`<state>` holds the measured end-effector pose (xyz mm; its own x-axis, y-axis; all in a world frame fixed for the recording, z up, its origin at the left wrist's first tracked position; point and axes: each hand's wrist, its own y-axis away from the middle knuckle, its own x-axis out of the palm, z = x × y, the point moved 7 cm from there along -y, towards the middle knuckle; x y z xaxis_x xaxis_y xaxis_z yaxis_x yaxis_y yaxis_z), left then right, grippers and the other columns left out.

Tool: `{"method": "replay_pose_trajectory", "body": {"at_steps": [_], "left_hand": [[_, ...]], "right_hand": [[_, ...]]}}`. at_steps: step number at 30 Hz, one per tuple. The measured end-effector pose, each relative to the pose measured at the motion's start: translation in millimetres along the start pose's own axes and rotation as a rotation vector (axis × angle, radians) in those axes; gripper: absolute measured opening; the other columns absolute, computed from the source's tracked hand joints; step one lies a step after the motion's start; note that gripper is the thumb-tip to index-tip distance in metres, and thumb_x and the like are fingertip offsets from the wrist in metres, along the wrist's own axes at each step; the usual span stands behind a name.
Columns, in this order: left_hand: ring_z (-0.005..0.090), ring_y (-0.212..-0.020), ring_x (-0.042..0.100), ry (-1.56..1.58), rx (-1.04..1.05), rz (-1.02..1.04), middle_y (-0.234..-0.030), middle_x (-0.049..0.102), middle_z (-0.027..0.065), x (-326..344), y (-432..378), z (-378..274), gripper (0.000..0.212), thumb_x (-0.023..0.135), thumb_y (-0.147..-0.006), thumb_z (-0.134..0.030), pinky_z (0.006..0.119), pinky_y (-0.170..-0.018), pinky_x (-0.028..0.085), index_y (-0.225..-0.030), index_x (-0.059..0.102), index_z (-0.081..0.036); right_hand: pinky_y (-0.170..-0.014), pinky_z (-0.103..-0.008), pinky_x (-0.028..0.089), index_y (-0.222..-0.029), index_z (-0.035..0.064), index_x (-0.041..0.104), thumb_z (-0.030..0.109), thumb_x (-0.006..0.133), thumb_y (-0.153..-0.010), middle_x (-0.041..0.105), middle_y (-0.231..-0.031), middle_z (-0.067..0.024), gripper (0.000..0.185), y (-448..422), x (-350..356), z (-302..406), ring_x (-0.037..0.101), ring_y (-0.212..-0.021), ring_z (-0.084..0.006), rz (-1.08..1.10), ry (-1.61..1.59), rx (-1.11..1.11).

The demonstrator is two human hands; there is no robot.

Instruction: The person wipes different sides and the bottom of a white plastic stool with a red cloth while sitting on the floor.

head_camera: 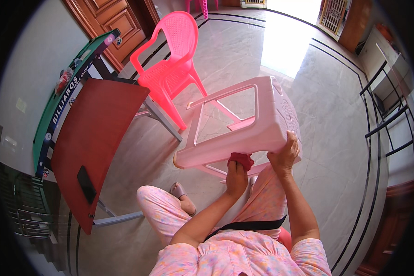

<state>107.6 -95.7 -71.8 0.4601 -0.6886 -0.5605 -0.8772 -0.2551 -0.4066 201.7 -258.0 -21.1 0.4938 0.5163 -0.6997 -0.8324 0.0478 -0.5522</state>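
Observation:
A pale pink plastic stool (227,141) lies tipped on its side before me, its seat facing right and its legs pointing left. My left hand (237,177) holds a bunched dark red cloth (240,161) against the lower edge of the stool's near side. At the corner where the seat meets that side, my right hand (285,155) grips the stool, fingers over the seat's edge and thumb on the near side. Part of the cloth is hidden by my left fingers.
A red-brown folding table (100,124) with a black phone (86,184) on it stands at left. Behind it is a toy billiards table (63,100). A bright pink plastic armchair (172,65) stands beyond the stool. A black metal rack (388,120) is at right.

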Motion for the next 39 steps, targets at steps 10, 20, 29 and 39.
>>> {"method": "replay_pose_trajectory", "body": {"at_steps": [10, 20, 29, 39], "left_hand": [[0.0392, -0.091, 0.049, -0.181, -0.037, -0.104, -0.097, 0.049, 0.0202, -32.9, 21.2, 63.5, 0.022, 0.049, -0.077, 0.004, 0.043, -0.077, 0.043, -0.098, 0.054, 0.001], [0.0436, -0.094, 0.048, -0.142, -0.261, -0.135, -0.105, 0.043, 0.0260, -16.9, 19.9, 67.1, 0.026, 0.050, -0.076, 0.003, 0.046, -0.080, 0.042, -0.102, 0.048, 0.004], [0.0426, -0.088, 0.050, 0.040, 0.022, -0.023, -0.099, 0.045, 0.0253, 8.6, -7.7, -15.3, 0.024, 0.051, -0.074, 0.005, 0.045, -0.071, 0.046, -0.098, 0.051, 0.005], [0.0329, -0.087, 0.052, -0.032, 0.037, -0.023, -0.092, 0.052, 0.0155, -18.5, 4.6, 24.3, 0.018, 0.046, -0.075, 0.006, 0.038, -0.076, 0.043, -0.088, 0.056, -0.001]], "right_hand": [[-0.097, -0.0505, 0.027, -0.126, 0.0064, 0.035, 0.012, 0.068, -0.061, 0.044, -0.126, -0.0222, 0.074, 0.4, -0.1, 2.3, 0.039, -0.122, -0.0383, 0.016, 0.002, 0.008], [-0.097, -0.0506, 0.027, -0.126, 0.0050, 0.035, 0.012, 0.067, -0.060, 0.043, -0.126, -0.0226, 0.074, 0.3, 0.4, 1.2, 0.038, -0.122, -0.0388, 0.021, 0.007, -0.008], [-0.098, -0.0515, 0.026, -0.126, 0.0045, 0.035, 0.011, 0.067, -0.061, 0.044, -0.126, -0.0238, 0.073, -0.1, 1.6, 0.5, 0.038, -0.122, -0.0396, 0.006, -0.005, -0.002], [-0.097, -0.0521, 0.027, -0.126, 0.0064, 0.035, 0.012, 0.068, -0.060, 0.044, -0.126, -0.0223, 0.074, 0.7, 1.0, -2.0, 0.038, -0.122, -0.0397, 0.014, -0.016, 0.032]]}}
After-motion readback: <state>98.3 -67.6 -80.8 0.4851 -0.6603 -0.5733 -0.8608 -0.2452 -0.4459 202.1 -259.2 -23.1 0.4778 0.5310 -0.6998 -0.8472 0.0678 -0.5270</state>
